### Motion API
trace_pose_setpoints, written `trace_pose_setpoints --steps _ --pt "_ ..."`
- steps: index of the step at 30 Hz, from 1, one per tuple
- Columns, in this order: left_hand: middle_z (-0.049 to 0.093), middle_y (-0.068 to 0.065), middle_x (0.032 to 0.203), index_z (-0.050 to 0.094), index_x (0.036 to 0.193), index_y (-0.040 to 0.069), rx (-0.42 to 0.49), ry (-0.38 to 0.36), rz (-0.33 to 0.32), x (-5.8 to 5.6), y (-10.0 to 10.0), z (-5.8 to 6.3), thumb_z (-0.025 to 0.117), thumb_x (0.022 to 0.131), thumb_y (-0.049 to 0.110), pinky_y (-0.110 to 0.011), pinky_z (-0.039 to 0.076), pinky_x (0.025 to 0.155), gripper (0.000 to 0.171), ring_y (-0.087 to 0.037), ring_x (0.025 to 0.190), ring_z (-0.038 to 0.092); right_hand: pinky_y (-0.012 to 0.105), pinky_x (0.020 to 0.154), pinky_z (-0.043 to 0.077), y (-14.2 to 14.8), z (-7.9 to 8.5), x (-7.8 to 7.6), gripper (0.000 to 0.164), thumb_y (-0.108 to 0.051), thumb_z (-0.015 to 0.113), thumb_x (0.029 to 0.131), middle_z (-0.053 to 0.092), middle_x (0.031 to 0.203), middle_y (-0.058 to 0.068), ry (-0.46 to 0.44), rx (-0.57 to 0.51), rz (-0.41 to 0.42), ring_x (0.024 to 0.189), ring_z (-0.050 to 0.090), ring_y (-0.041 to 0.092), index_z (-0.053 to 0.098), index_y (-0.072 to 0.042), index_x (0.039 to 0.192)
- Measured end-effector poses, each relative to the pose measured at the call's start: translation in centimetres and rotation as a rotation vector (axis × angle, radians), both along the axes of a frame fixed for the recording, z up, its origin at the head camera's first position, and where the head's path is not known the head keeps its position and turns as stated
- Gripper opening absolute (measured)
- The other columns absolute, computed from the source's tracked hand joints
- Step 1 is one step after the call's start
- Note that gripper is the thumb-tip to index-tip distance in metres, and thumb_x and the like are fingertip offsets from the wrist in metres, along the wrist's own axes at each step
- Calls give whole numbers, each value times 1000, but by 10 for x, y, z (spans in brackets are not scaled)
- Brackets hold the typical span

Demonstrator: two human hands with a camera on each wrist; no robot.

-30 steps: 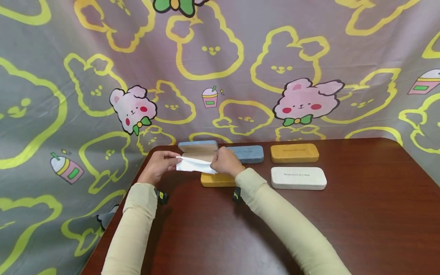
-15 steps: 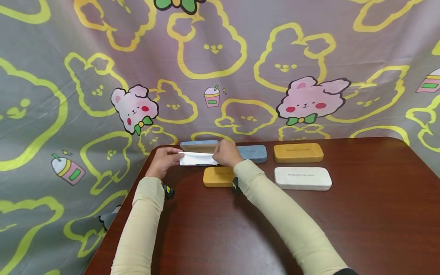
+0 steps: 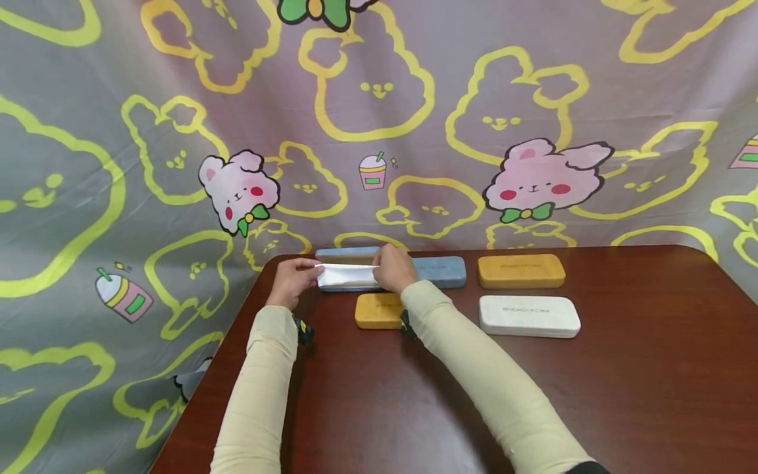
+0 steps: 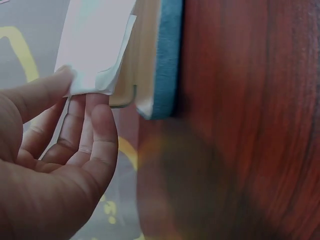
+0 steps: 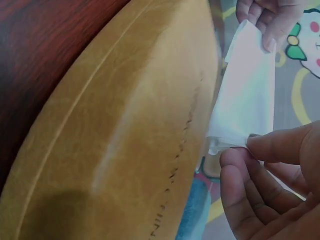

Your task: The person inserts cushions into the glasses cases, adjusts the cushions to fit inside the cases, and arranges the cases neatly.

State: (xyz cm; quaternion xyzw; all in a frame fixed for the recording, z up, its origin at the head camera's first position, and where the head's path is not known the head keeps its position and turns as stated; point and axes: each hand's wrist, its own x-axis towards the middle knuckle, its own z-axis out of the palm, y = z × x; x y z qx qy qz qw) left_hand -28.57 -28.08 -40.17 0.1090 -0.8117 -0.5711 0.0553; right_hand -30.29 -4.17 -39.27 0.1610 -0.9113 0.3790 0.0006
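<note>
My left hand [image 3: 291, 283] pinches the left end of a folded white sheet [image 3: 348, 277] between thumb and fingers. At the other end my right hand [image 3: 395, 268] pinches the sheet too, so it stretches lengthwise between both hands. Behind and below it lies an open blue glasses case [image 3: 347, 251], its lid raised at the back. The left wrist view shows the case's blue outer side [image 4: 169, 60] and tan lining, with the sheet [image 4: 97, 37] overlapping it. Loose layered edges of the sheet [image 5: 245, 95] show near the right fingertips. A mustard-yellow case [image 3: 377, 312] lies in front, partly hidden by the right arm.
A shut blue case [image 3: 441, 271] stands right of the open one. Farther right are another yellow case [image 3: 521, 271] and a white case [image 3: 529, 316] with printed lettering. All rest on a dark red-brown table [image 3: 379, 408], with a patterned curtain [image 3: 438, 85] behind.
Both hands have moved slightly back with the white sheet, bringing it over the open blue case. The sheet has gone from sloping to nearly level, and the case's front edge now shows below it.
</note>
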Motion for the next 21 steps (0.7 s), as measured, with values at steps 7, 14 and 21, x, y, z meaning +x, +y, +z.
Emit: trace_pose_setpoints --steps 7,14,21 --pt "66 -16 103 70 111 -8 27 -27 33 -9 -2 -13 75 92 6 -44 57 84 24 -19 77 65 27 46 20 -1 -6 -4 48 2 57 90 20 49 -4 13 13 4 47 16 12 36 -16 51" --pt "65 -18 108 71 112 -7 26 -14 28 -13 -7 -18 75 91 7 -44 56 85 25 -19 79 64 29 48 30 -4 -7 -6 43 -4 64 94 34 52 -2 -8 48 -13 48 32 14 47 -14 56" --pt "66 -19 109 70 114 -9 49 -10 20 -18 -5 -19 70 93 -1 -29 57 71 23 -19 80 63 32 61 44 -4 -11 -13 20 -3 65 92 63 75 1 -13 103 -25 65 53 18 69 -10 73"
